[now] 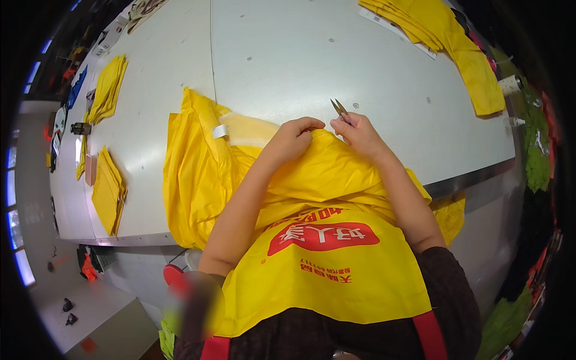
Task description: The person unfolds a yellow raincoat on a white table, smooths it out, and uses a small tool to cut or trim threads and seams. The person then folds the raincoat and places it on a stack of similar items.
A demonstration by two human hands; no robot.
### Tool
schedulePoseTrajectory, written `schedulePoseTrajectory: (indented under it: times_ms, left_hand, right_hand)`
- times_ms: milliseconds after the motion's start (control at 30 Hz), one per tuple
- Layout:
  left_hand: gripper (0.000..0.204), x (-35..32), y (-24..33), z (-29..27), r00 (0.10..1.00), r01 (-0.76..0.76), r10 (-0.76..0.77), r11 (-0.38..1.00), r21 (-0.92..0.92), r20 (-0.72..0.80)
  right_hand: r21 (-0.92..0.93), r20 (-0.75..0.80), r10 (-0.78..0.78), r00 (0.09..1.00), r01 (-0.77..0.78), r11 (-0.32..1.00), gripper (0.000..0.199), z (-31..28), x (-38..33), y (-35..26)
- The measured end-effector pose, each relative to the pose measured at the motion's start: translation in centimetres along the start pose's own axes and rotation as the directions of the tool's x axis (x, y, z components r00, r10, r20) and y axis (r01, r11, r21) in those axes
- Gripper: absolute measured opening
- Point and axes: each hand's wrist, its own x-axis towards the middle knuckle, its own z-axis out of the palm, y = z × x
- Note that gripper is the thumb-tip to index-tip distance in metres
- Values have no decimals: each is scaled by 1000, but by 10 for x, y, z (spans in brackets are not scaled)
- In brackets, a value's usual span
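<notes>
Yellow cloth point(312, 180) lies bunched over the near edge of the gray table point(276, 54) and hangs down toward the person's lap, so both hands can work on its top fold without lifting it. It is bright yellow, smooth and a bit shiny, with many folds, a pale see-through strip point(249, 129) to the left of the grip, and a red patch lower down on the part below the hands.

Left of the cloth, small stacks of yellow pieces point(108, 189) wait on the table, well apart from the hands.

Left hand point(293, 139) is curled shut, pinching a fold of the cloth to keep it tight and still. Just beside it, the right hand point(360, 133) is closed around small snips point(339, 108), whose thin blades poke up past the fingers, close to the pinched fold.

Far to the right, another yellow pile point(456, 42) lies at the table's far corner.
</notes>
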Motion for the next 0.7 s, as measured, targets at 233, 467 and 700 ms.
schedulePoseTrajectory:
  times_ms: [233, 467, 700]
  left_hand:
    - [18, -16, 24, 6, 977, -208, 211, 974, 91, -25]
    - [13, -6, 17, 23, 995, -50, 28, 968, -248, -92]
    - [12, -2, 10, 29, 986, 42, -98, 927, -372, -134]
  right_hand:
    - [-113, 145, -90, 985, 107, 988, 29, -6, 3, -37]
    - [-108, 169, -163, 972, 182, 977, 23, -6, 5, -39]
    - [-375, 53, -177, 983, 184, 909, 28, -40, -27, -29]
